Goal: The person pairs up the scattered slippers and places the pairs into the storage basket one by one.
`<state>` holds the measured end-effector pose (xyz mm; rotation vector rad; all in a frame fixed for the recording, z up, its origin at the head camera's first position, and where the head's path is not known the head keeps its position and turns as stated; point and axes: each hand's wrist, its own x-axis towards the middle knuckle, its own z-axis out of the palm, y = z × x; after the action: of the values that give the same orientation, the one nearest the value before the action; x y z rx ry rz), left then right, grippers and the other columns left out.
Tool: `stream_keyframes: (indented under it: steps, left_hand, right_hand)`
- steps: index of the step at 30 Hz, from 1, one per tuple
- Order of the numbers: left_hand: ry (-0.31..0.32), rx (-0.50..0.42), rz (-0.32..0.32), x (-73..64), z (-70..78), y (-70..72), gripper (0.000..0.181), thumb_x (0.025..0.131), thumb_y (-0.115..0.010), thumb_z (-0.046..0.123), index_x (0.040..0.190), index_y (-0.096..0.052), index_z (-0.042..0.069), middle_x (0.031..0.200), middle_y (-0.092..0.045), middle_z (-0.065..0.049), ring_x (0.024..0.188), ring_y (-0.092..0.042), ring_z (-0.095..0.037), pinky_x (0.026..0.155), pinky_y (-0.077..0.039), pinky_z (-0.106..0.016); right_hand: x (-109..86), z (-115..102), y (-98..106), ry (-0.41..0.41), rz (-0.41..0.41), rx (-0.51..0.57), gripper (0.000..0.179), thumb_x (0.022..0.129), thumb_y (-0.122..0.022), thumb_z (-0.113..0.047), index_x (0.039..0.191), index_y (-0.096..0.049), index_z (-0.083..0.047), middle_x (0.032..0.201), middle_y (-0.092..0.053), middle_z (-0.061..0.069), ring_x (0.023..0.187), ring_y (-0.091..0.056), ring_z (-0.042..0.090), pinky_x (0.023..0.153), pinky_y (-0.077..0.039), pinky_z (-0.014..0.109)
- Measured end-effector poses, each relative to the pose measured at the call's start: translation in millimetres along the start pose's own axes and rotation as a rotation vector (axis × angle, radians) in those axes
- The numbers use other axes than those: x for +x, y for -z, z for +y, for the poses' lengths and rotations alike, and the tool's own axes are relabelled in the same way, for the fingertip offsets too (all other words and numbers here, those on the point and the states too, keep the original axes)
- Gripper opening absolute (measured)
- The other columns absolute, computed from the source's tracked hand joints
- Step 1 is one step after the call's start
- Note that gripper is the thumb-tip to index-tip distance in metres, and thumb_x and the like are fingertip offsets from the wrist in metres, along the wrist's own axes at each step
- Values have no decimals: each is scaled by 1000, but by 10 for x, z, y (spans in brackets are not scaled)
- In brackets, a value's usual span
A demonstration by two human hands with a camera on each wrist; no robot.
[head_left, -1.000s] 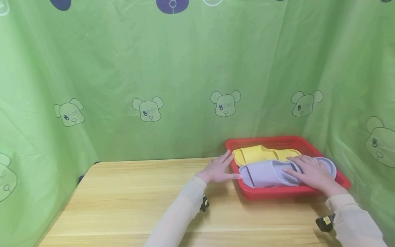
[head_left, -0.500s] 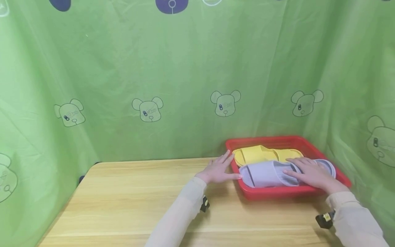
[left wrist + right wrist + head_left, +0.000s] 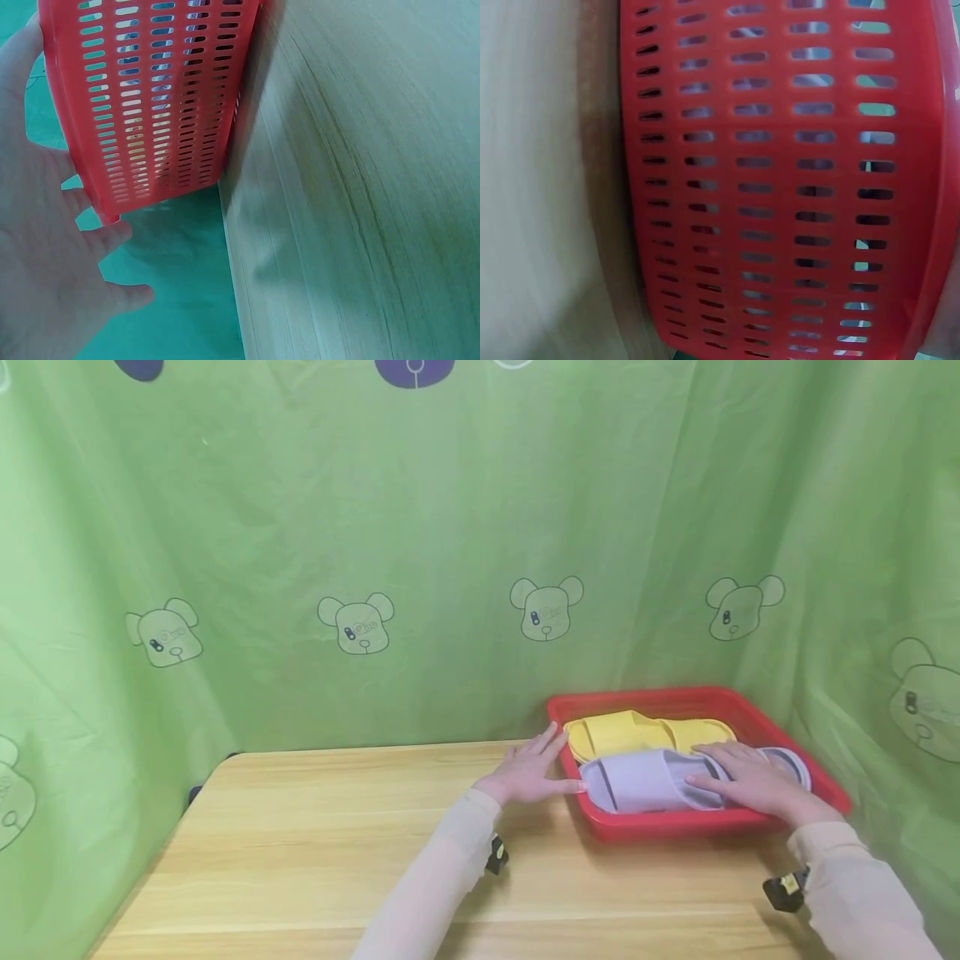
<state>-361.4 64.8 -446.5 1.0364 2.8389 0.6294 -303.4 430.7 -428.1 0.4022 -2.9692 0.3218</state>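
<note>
Inside a red plastic basket [image 3: 675,830] lie yellow slippers [image 3: 613,733] at the back and lavender slippers [image 3: 637,782] in front, soles down. My left hand [image 3: 527,772] has its fingers spread at the basket's left rim, the thumb by the lavender toe. In the left wrist view, the fingertips of that left hand [image 3: 41,247] touch the rim of the slotted basket [image 3: 161,112]. My right hand [image 3: 757,782] rests over the lavender slippers with its fingers extended, covering their middle. The right wrist view shows mostly the basket's slotted side [image 3: 780,176].
The basket stands at the back right of a wooden table [image 3: 315,835]. A green curtain [image 3: 450,527] printed with bear heads hangs behind and along both sides, close to the basket. Bare table surface extends to the left.
Both hands keep nearly the same place on the basket and slippers. The right hand and the far end of the lavender slippers appear very slightly further left; the head view also shifts a little.
</note>
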Motion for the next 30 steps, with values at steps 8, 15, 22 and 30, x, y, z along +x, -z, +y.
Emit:
stream_keyframes:
  steps: [8,15,22,30]
  left_hand:
    - [-6,-2,-2,10,-2,-6,98,83,-43,80,156,3,34,166,5,5,153,-8,-20,118,-15,-64]
    - [0,-15,-2,-3,8,-5,97,83,-42,80,156,3,35,164,10,12,154,-6,-18,119,-14,-64]
    - [7,-14,4,-22,26,10,97,83,-43,80,156,2,34,164,9,12,154,-7,-18,118,-16,-64]
    - [18,78,9,-13,29,19,95,84,-39,81,155,5,37,165,7,10,153,-5,-28,118,-12,-65]
  right_hand:
    - [-34,10,-32,-29,60,-33,73,91,-55,-59,144,-44,-9,149,-38,28,140,-23,52,100,-14,81]
    - [-37,-8,-15,-32,104,-66,72,91,-55,-59,143,-45,-11,149,-40,27,142,-21,50,103,-14,79]
    - [-54,-22,-14,-22,152,-106,70,92,-52,-59,144,-45,-12,149,-41,25,146,-17,46,106,-11,77]
    - [-57,-31,-28,-4,206,-102,68,92,-55,-56,142,-47,-11,146,-41,28,146,-17,46,106,-11,77]
